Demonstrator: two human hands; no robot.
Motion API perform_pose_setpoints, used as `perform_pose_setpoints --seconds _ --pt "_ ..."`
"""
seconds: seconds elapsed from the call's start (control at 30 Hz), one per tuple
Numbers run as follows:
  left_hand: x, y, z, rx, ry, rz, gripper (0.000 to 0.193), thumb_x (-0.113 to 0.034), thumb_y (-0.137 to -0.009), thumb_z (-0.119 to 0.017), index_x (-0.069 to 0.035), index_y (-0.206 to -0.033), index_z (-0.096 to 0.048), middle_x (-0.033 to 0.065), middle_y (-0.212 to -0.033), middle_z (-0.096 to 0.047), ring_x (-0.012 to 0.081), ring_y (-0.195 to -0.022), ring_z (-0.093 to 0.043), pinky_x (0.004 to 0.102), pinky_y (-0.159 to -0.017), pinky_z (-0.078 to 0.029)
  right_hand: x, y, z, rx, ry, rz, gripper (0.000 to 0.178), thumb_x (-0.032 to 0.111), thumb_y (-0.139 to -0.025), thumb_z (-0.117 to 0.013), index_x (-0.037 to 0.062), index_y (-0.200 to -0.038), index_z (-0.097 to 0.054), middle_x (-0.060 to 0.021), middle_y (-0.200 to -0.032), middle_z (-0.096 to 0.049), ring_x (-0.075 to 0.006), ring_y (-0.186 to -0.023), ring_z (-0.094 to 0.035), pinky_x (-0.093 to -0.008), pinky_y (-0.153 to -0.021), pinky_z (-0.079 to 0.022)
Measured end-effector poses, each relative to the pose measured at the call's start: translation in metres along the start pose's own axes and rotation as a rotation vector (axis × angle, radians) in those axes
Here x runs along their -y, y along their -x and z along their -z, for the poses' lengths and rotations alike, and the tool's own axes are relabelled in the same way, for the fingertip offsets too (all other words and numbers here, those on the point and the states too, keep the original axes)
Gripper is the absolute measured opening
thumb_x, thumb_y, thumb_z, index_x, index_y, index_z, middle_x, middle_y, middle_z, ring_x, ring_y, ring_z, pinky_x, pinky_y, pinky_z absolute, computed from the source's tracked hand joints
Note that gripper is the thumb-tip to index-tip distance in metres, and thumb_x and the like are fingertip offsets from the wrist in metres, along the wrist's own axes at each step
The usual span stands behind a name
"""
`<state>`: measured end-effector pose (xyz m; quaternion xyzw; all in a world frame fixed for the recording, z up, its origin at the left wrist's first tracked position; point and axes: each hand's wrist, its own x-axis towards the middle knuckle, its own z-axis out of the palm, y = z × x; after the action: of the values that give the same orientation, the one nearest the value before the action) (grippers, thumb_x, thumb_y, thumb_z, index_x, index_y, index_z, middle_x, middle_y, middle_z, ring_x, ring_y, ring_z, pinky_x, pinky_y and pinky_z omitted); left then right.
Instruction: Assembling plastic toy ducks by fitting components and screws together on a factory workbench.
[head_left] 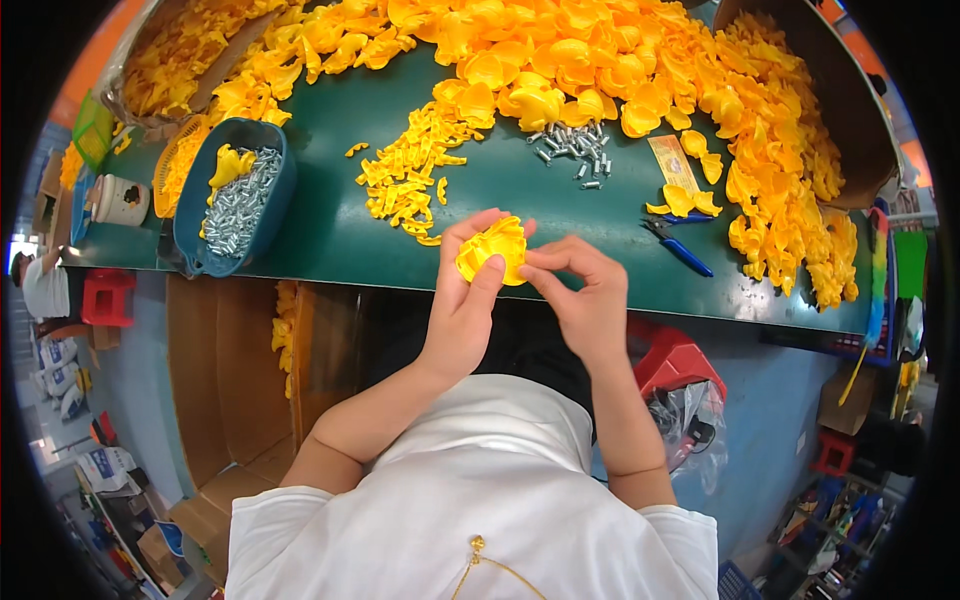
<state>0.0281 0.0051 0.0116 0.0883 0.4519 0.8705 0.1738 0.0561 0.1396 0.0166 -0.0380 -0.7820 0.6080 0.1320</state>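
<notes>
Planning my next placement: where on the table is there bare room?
The green tabletop shows bare between the blue bin and the small yellow pieces, and right of the held yellow shell, between the loose metal parts and the blue-handled pliers. The far and right sides are crowded with heaped shells.

The left forearm (375,415) slants far and rightward to a cupped left hand (461,305), while the right forearm (630,425) points far and slightly left, the right hand (590,295) pinching with thumb and forefinger.
</notes>
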Motion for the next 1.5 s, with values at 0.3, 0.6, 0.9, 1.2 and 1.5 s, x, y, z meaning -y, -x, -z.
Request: perform_pose_setpoints --seconds 0.3,0.6,0.9,1.2,1.5 --pt "-0.005 -0.015 0.016 -0.099 0.219 0.201 0.03 -0.018 -0.098 -0.04 -0.005 -0.124 -0.034 0.0136 -0.126 -0.045 0.031 -0.111 -0.054 0.0414 -0.092 -0.047 -0.021 -0.031 0.026 -0.08 0.428 0.238 0.009 0.007 -0.079 -0.063 0.0046 -0.087 -0.069 -0.0076 -0.09 -0.061 -0.0228 -0.087 -0.055 -0.0309 -0.079 -0.042" --pt "-0.023 -0.012 0.018 -0.042 0.022 0.316 0.03 -0.008 -0.093 -0.043 -0.002 -0.123 -0.042 0.0157 -0.117 -0.053 0.0208 -0.084 -0.061 0.0304 -0.067 -0.054 -0.029 -0.049 0.038 -0.098 0.498 0.088 0.014 0.005 -0.08 -0.065 0.0019 -0.092 -0.062 -0.0079 -0.089 -0.062 -0.0203 -0.079 -0.058 -0.0281 -0.068 -0.045" --pt "-0.02 -0.009 0.012 0.012 -0.285 0.085 0.018 -0.007 -0.096 -0.039 -0.004 -0.114 -0.042 0.0128 -0.105 -0.057 0.0127 -0.079 -0.06 0.0237 -0.06 -0.053 0.016 -0.001 0.021 0.112 -0.396 -0.114 0.013 -0.01 -0.075 -0.065 -0.0039 -0.087 -0.064 -0.0109 -0.087 -0.063 -0.013 -0.077 -0.06 -0.0225 -0.069 -0.049" --pt "-0.017 -0.004 0.008 0.012 -0.385 0.01 0.018 -0.008 -0.096 -0.039 -0.004 -0.113 -0.041 0.0116 -0.101 -0.057 0.0114 -0.077 -0.06 0.023 -0.059 -0.053 0.007 0.011 -0.001 -0.005 -0.399 -0.194 0.01 -0.009 -0.075 -0.067 -0.0034 -0.083 -0.063 -0.0082 -0.082 -0.061 -0.0107 -0.075 -0.058 -0.0218 -0.071 -0.048" --pt "-0.015 -0.006 0.019 0.009 -0.248 0.144 0.018 -0.008 -0.095 -0.042 -0.002 -0.111 -0.046 0.0119 -0.1 -0.059 0.0124 -0.072 -0.061 0.0234 -0.057 -0.052 0.006 0.004 0.001 0.031 -0.298 -0.228 0.022 -0.005 -0.075 -0.069 0.0028 -0.08 -0.049 -0.0067 -0.081 -0.06 -0.0103 -0.077 -0.059 -0.0237 -0.073 -0.05"
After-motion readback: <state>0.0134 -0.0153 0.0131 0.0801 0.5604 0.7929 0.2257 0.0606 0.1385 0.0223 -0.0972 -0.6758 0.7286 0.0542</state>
